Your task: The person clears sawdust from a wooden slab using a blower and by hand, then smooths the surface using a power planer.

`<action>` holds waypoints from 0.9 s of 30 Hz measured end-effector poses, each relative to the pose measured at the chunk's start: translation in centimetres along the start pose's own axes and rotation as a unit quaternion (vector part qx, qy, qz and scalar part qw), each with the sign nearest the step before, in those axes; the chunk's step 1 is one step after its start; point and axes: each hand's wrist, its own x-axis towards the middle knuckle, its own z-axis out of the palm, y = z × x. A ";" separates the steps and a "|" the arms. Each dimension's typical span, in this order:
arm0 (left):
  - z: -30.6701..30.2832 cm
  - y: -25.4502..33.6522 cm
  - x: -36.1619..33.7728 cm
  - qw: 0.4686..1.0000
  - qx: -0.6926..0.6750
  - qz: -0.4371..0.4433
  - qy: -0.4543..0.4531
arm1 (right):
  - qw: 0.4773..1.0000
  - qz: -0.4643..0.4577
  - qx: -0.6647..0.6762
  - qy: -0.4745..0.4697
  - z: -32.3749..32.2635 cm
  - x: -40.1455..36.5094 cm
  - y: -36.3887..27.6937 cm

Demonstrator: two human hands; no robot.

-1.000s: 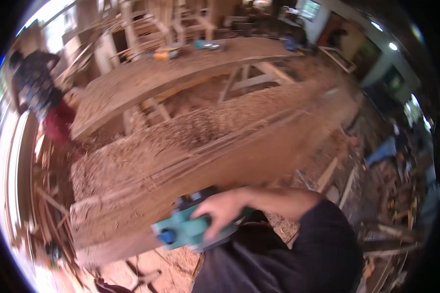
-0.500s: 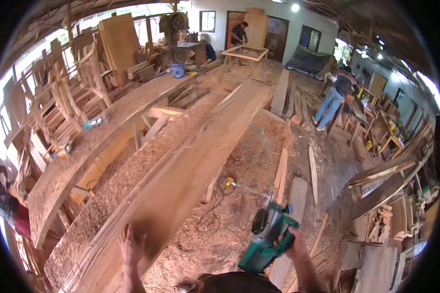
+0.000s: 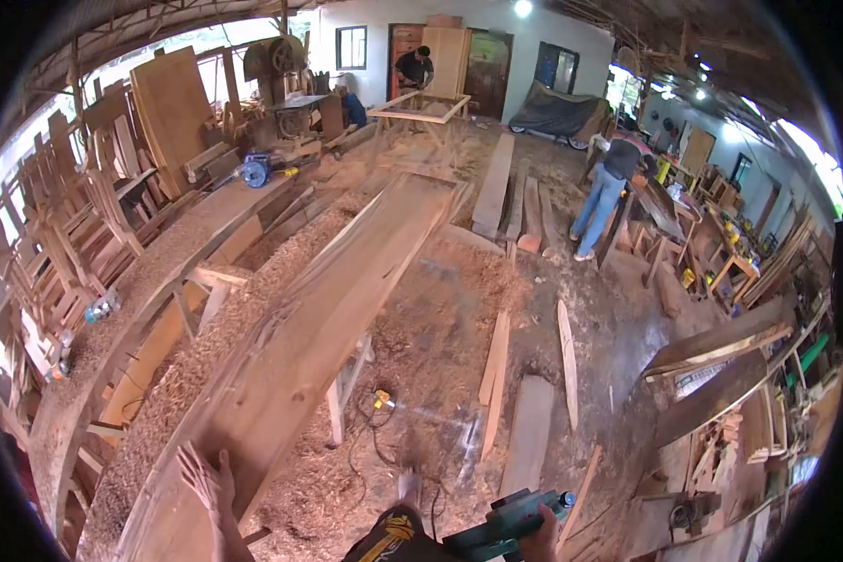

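A long, wide wooden board (image 3: 323, 328) runs away from me, its face bare and its left edge rough. My left hand (image 3: 208, 480) lies on the near part of this board, fingers spread. Low at the bottom of the view, beside the board's right side and apart from it, my right hand (image 3: 539, 539) grips a green power tool that looks like an electric planer (image 3: 504, 521). The frame's lower border cuts off part of the tool and hand.
A curved slab (image 3: 192, 220) with shavings stands on the left. A yellow plug or socket (image 3: 381, 399) with a cord lies on the shaving-strewn floor. Loose planks (image 3: 531, 436) lie to the right. One person (image 3: 414, 67) works at a frame; another bends over (image 3: 609, 178) at right.
My view has turned to the right, so the room slides left. The green planer has dropped lower, toward the bottom edge. My left hand still rests on the board.
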 end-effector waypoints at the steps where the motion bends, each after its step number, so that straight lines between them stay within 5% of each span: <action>1: 0.6 3.2 0.8 1.000 -0.004 0.016 -0.017 | 0.999 0.011 -0.019 -0.032 0.4 1.7 0.0; 8: 6.2 28.4 6.3 0.975 -0.071 0.204 -0.061 | 0.998 0.000 -0.067 0.012 13.9 14.9 -5.0; 9: 6.8 31.9 7.2 0.972 -0.081 0.207 -0.078 | 0.998 -0.015 -0.038 0.049 23.4 10.2 -6.7; 12: 9.1 41.7 10.0 0.944 -0.090 0.299 -0.109 | 0.997 0.017 -0.070 -0.039 20.9 19.2 -6.8; 15: 11.3 51.1 12.2 0.885 -0.186 0.389 -0.174 | 0.974 -0.154 -0.162 -0.035 25.4 22.8 -6.8; 19: 13.1 62.4 14.8 0.834 -0.214 0.454 -0.230 | 0.950 -0.217 -0.220 -0.049 29.5 29.3 -9.4; 22: 16.8 69.2 16.9 0.850 -0.187 0.457 -0.185 | 0.990 -0.106 -0.096 -0.007 37.5 31.5 -13.7; 27: 18.5 79.3 19.1 0.918 -0.144 0.352 -0.116 | 0.991 -0.075 -0.024 -0.111 37.2 50.0 -19.9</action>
